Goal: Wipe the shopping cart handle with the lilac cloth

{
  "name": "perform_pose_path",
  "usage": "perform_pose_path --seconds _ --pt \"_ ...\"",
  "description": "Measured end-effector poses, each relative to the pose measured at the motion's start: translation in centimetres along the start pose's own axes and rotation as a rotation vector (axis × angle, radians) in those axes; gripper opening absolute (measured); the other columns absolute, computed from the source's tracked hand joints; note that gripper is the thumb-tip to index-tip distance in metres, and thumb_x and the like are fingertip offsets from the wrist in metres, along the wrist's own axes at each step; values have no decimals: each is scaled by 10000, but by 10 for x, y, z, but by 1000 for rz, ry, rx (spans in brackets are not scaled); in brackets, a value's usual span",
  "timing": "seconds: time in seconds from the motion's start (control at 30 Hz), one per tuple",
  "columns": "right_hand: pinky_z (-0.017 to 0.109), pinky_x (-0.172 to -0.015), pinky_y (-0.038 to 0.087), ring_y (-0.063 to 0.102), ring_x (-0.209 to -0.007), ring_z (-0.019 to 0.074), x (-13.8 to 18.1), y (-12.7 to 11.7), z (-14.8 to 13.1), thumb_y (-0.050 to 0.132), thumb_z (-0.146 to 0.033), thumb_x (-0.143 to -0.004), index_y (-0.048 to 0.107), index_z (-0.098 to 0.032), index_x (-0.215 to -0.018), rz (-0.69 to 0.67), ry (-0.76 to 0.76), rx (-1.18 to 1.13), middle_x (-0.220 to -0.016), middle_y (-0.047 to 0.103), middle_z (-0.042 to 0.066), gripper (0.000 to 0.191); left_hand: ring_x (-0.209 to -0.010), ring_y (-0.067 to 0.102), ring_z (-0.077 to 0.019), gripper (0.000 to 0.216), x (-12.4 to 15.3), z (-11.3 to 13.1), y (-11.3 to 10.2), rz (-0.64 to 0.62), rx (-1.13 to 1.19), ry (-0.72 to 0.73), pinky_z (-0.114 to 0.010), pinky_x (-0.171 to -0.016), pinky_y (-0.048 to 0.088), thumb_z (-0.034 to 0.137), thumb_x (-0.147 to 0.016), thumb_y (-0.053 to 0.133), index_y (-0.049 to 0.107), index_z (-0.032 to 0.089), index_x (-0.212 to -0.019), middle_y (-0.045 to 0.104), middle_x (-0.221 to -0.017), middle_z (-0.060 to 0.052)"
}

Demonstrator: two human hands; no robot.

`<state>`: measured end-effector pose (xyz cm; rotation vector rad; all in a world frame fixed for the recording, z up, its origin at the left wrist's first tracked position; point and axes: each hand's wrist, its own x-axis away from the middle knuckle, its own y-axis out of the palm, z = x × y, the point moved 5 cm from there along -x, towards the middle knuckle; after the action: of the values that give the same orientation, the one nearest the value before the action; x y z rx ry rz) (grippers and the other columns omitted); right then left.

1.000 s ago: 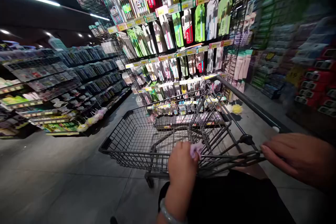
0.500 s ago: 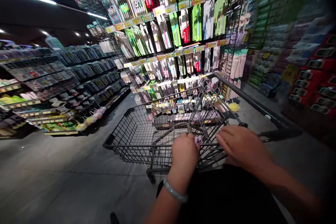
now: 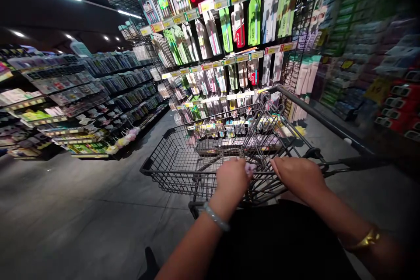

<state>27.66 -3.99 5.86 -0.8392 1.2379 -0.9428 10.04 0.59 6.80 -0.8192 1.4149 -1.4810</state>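
A dark wire shopping cart [image 3: 180, 171] stands side-on right in front of me, and no goods show in its basket. My left hand [image 3: 232, 180] is closed around the rim of its near side. By the thumb of that hand pokes out a small pale-purple thing [image 3: 249, 169], too little seen to name. Farther right along the same rim, my right hand [image 3: 299, 177] is closed with its fingers bent over the edge, the fingertips partly hidden. The cart's handle bar [image 3: 323, 118] is beyond my right hand, touched by neither hand.
Behind the cart rises a rack of packaged toothbrushes [image 3: 254, 22] with price strips. Shelves of goods [image 3: 114, 83] line an aisle at left; more stocked shelving [image 3: 357, 65] is blurred at right. Grey floor [image 3: 98, 210] stretches to the left of the cart.
The cart, rack and shelves sit a little farther right in view. Both hands keep their places on the cart's rim. A gold bracelet on my right wrist has come into sight.
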Motion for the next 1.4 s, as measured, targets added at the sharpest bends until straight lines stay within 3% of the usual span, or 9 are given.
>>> perform_pose_path --seconds 0.07,0.13,0.37,0.6,0.83,0.93,1.1,1.23,1.4 --pt "330 -559 161 620 -622 204 0 1 4 328 -376 -1020 658 -164 -742 7 3 -6 -662 676 108 481 -805 626 -198 206 3 -22 -2 15 -27 -51 -281 -633 399 430 -845 641 650 227 -885 656 -890 -31" --pt "328 -563 175 630 -650 206 -3 2 4 313 -400 -1022 666 -164 -752 -19 58 -19 -698 690 110 503 -821 625 -199 196 4 -25 -1 42 -43 -40 -289 -657 405 413 -861 618 648 221 -884 651 -887 -37" --pt "278 -600 312 687 -821 209 -25 22 -28 251 -417 -1027 712 -226 -920 -306 93 -237 -897 750 70 511 -850 625 -205 209 3 27 13 101 34 71 -294 -674 404 420 -871 596 645 232 -947 650 -909 -43" --pt "330 -699 436 705 -866 253 -20 28 -13 191 -491 -1019 744 -209 -969 -402 146 -167 -972 752 128 623 -862 611 -205 227 10 -24 5 62 -39 -122 -291 -673 391 444 -882 589 634 223 -905 649 -925 -43" --pt "372 -816 465 682 -988 279 -46 35 -16 245 -450 -1002 738 -160 -1031 -535 58 -266 -1066 731 165 573 -973 581 -233 333 16 20 4 137 -10 116 -333 -781 410 503 -950 449 631 224 -940 653 -996 -80" --pt "379 -854 464 675 -1019 277 -50 43 -19 229 -464 -998 739 -170 -1043 -620 24 -370 -1111 723 157 591 -914 593 -216 339 8 24 -4 122 -1 147 -321 -736 404 484 -969 407 632 231 -946 657 -965 -65" --pt "399 -838 472 675 -1020 300 -47 44 -18 254 -450 -989 733 -195 -1068 -624 28 -364 -1117 722 150 548 -911 598 -197 322 -11 23 -14 168 -3 230 -306 -739 395 394 -999 351 638 249 -986 671 -966 -33" --pt "386 -837 473 679 -1021 293 -46 42 -16 294 -408 -984 722 -187 -1082 -591 28 -340 -1122 719 159 491 -925 605 -205 268 -14 28 3 142 21 214 -311 -764 411 374 -967 422 629 248 -1081 688 -993 -30" --pt "389 -806 481 694 -959 281 -45 40 -15 235 -370 -996 716 -162 -1036 -535 26 -300 -1048 736 154 526 -963 591 -220 204 -3 30 10 136 29 223 -437 -1041 339 338 -936 485 654 239 -878 690 -898 -22"
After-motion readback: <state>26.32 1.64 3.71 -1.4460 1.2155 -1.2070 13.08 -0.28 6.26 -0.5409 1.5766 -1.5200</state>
